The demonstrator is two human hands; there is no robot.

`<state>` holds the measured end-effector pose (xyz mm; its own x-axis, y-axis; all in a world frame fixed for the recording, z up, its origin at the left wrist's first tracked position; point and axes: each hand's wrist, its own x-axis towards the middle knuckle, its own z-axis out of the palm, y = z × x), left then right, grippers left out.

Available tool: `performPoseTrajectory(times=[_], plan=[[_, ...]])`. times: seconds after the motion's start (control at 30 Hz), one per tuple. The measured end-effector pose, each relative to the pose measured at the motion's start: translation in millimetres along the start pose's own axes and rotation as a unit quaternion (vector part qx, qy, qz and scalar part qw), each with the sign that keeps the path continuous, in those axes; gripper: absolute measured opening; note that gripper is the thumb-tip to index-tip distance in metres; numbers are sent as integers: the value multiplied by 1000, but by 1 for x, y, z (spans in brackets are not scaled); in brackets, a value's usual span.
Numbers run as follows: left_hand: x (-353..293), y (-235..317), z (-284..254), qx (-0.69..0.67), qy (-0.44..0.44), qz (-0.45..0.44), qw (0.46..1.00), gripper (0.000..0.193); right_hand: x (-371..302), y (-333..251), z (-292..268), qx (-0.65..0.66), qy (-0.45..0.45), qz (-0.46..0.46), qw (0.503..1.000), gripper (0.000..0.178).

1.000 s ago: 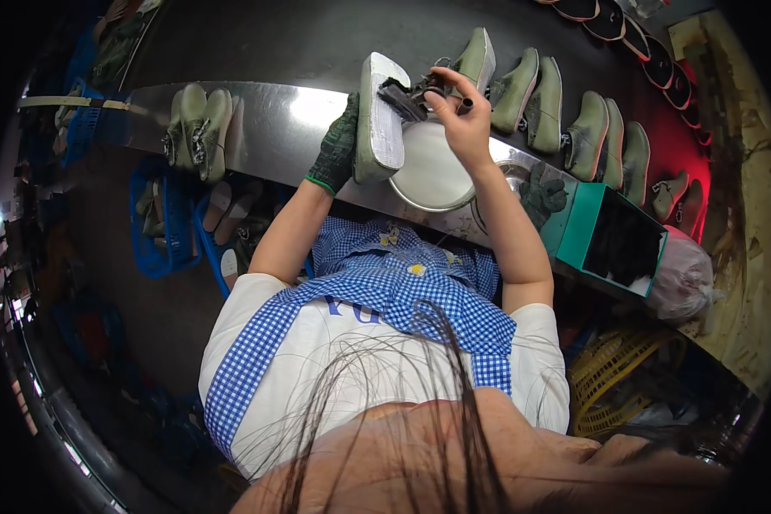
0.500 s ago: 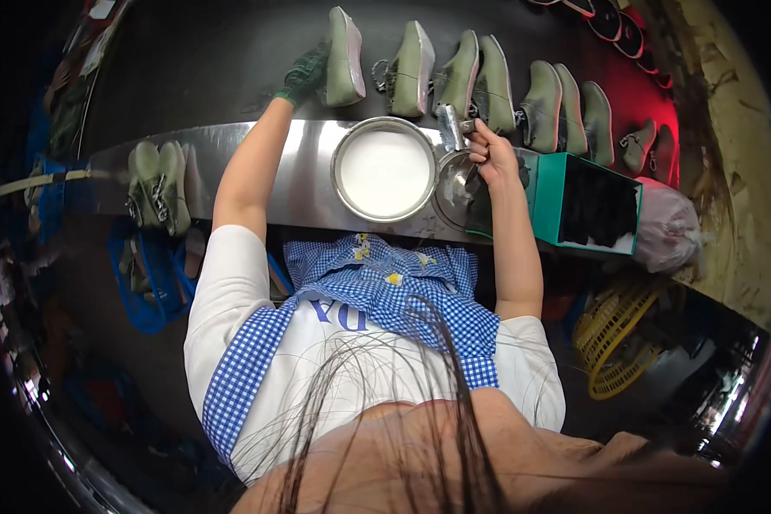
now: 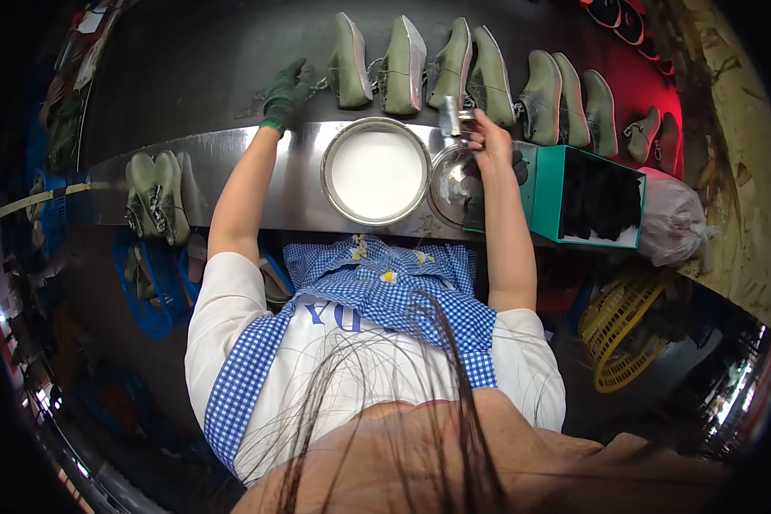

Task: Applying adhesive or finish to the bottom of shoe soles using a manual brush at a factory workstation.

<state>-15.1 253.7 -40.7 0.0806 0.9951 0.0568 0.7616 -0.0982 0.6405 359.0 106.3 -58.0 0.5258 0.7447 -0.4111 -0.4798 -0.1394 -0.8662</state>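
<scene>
My left hand (image 3: 288, 92), in a dark green glove, is open with its fingers apart over the dark surface. It is just left of an olive-green shoe (image 3: 349, 68), the leftmost in a row, and apart from it. In my bare right hand (image 3: 491, 140) is a flat, silvery brush (image 3: 451, 118), pinched by the handle; its tip is unclear. The brush is beside a round metal pot (image 3: 326, 176) of white liquid. Near its head stand more olive shoes, among them one pale-soled shoe (image 3: 403, 68) and another (image 3: 492, 77).
A round clear dish (image 3: 456, 184) sits right of the pot on the metal ledge (image 3: 304, 206). Farther right are a green box (image 3: 546, 193) of black material and a plastic bag (image 3: 672, 218). Left on the ledge stand several olive shoes (image 3: 171, 193). A yellow basket (image 3: 612, 334) lies below right.
My left hand has let go of the leftmost shoe in the row and drawn back to the left, its fingers spreading. The right hand still holds the brush near the pot.
</scene>
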Motion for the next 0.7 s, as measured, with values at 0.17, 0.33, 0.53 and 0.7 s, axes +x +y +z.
performPoseTrajectory(times=[0.17,0.33,0.53,0.7], plan=[[-54,-29,-55,-23,117,-21,993,38,41,-2,-38,13,38,27,999,14],[-96,-116,-121,-27,210,-46,976,34,67,7,-56,28,66,55,996,15],[-137,-124,-150,-3,187,-111,976,36,83,2,-55,57,84,35,994,15],[-160,-124,-160,23,164,-130,978,39,94,-2,-52,94,103,-6,990,15]])
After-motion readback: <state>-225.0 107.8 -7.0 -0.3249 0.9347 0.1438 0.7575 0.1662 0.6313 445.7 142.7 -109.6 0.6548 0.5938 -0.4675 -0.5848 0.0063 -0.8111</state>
